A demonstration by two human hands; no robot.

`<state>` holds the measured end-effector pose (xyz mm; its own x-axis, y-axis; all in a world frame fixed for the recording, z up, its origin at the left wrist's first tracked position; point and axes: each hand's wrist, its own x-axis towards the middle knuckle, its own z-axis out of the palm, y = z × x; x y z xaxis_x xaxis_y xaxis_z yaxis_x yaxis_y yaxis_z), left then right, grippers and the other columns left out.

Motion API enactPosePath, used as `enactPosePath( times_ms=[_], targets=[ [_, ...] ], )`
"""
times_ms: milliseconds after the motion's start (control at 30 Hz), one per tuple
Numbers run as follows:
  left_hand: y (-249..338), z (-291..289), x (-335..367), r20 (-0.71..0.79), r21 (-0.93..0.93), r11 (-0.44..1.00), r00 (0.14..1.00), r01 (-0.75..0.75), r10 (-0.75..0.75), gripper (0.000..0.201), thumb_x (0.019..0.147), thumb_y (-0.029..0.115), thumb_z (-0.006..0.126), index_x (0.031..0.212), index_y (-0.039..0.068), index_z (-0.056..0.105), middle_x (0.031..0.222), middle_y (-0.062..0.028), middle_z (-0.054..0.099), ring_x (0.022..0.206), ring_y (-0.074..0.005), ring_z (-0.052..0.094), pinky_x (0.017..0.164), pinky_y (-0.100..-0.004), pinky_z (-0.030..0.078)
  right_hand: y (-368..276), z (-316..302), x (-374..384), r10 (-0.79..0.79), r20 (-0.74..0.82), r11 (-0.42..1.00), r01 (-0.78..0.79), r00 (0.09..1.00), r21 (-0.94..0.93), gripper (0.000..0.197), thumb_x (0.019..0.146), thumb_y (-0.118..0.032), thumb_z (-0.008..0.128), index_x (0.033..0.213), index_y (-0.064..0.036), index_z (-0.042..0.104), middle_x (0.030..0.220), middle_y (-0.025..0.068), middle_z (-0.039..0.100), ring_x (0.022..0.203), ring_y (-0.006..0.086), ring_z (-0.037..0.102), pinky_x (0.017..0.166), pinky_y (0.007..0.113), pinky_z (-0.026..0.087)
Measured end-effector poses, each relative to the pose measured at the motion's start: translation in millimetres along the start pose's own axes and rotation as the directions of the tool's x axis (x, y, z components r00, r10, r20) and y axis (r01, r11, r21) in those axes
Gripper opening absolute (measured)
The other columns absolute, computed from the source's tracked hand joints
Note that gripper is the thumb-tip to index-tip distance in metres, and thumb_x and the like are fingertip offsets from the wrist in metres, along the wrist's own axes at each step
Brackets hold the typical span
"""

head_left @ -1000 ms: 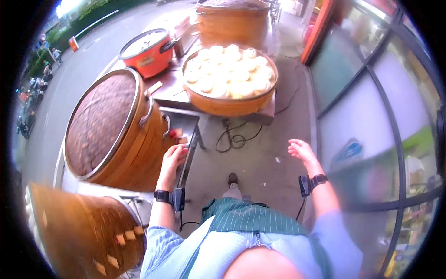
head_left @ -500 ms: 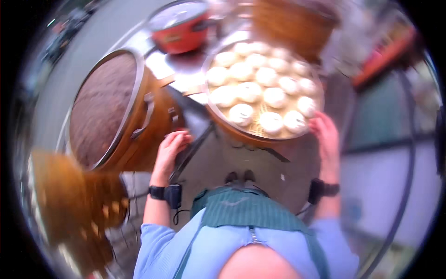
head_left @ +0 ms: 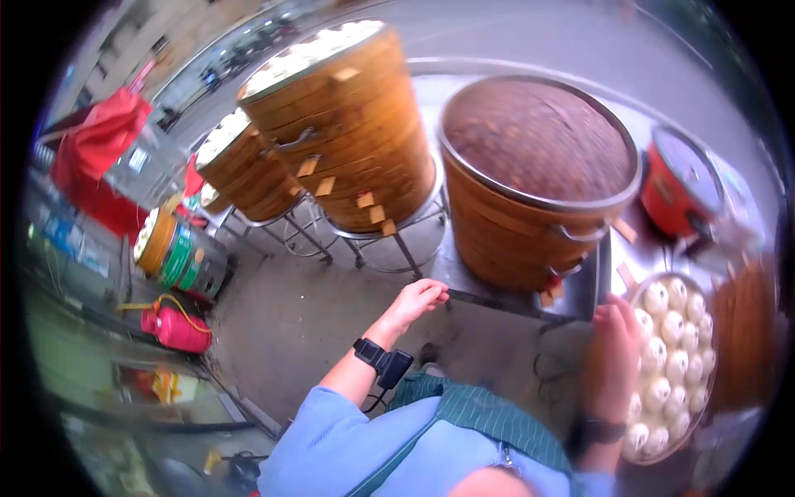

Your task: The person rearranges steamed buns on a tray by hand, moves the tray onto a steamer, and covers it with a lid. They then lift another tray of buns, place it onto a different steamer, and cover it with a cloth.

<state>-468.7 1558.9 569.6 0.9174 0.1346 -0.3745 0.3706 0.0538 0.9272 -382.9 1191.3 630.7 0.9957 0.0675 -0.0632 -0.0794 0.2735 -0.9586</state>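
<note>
My left hand is in the air in front of the metal table, its fingers curled together with nothing visible in them. My right hand is smeared by motion, so its fingers cannot be made out. It is beside the left edge of a round steamer tray of white buns, overlapping it in view; whether it touches cannot be told. A tall bamboo steamer with a domed woven brown lid stands on the table beyond my hands.
Stacked bamboo steamers topped with buns stand on wheeled metal stands to the left. A red lidded pot sits at the table's right. A pink gas cylinder and a green-labelled drum line the left side. A road runs behind.
My view has swung left: the bun tray has shifted from the middle to the right edge, and the lidded steamer from left to centre. More steamer stacks have come into view.
</note>
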Motion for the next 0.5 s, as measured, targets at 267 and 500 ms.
enactPosePath(
  times_ms=[267, 500],
  targets=[
    [-34.4, -157.0, -23.8, -0.280, -0.131, 0.985, 0.958, -0.109, 0.069, 0.030, 0.091, 0.030, 0.049, 0.109, 0.006, 0.056, 0.101, -0.0058, 0.061, 0.094, -0.0138, 0.057, 0.081, -0.0279, 0.044, 21.6, 169.7, 34.1, 0.113, 0.230, 0.985, -0.079, 0.967, -0.151, 0.026, 0.089, -0.015, 0.054, 0.111, -0.0025, 0.056, 0.086, 0.0043, 0.061, 0.075, 0.0093, 0.057, 0.068, 0.021, 0.046],
    [-42.4, -269.5, -43.5, -0.451, -0.259, 0.946, 0.891, -0.195, 0.060, 0.031, 0.091, 0.031, 0.050, 0.108, 0.006, 0.056, 0.101, -0.0067, 0.061, 0.095, -0.0145, 0.057, 0.082, -0.0276, 0.044, 30.4, 300.8, 48.9, 0.079, 0.366, 0.978, -0.001, 0.927, -0.207, 0.025, 0.089, -0.014, 0.053, 0.110, -0.0021, 0.057, 0.087, 0.0047, 0.063, 0.077, 0.0102, 0.059, 0.070, 0.022, 0.047]
  ],
)
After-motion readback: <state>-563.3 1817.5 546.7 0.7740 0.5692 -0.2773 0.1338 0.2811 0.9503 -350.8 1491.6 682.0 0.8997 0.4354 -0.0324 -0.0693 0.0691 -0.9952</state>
